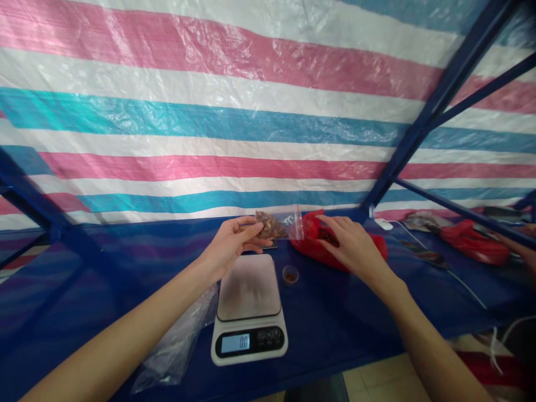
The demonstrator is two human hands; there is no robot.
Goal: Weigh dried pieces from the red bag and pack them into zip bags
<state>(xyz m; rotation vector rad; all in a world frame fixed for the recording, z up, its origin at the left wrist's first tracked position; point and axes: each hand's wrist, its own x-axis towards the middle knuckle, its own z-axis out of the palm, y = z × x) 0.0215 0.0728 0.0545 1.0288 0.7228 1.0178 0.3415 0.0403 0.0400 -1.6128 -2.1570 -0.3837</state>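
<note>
My left hand [243, 237] is closed on a clear zip bag [274, 225] with brown dried pieces in its left end. The bag lies level above the far edge of a kitchen scale [250, 290], its zip end toward my right hand. At the mouth of a red plastic bag [320, 254] is my right hand [345, 243], thumb and fingers apart and nothing visible between them. Dark contents show inside the red bag, partly hidden by this hand. The scale's plate bears nothing, and its display reads 0.0. Beside it stands a small round cup [290, 274] with something brown inside.
Clear plastic bags [176, 346] lie left of the scale on the blue table [335, 318]. To the right are a white cable [464, 282], another red bag [475, 241] and another person's hand [517, 245]. Blue metal posts [402, 142] and a striped sheet [209, 123] stand behind.
</note>
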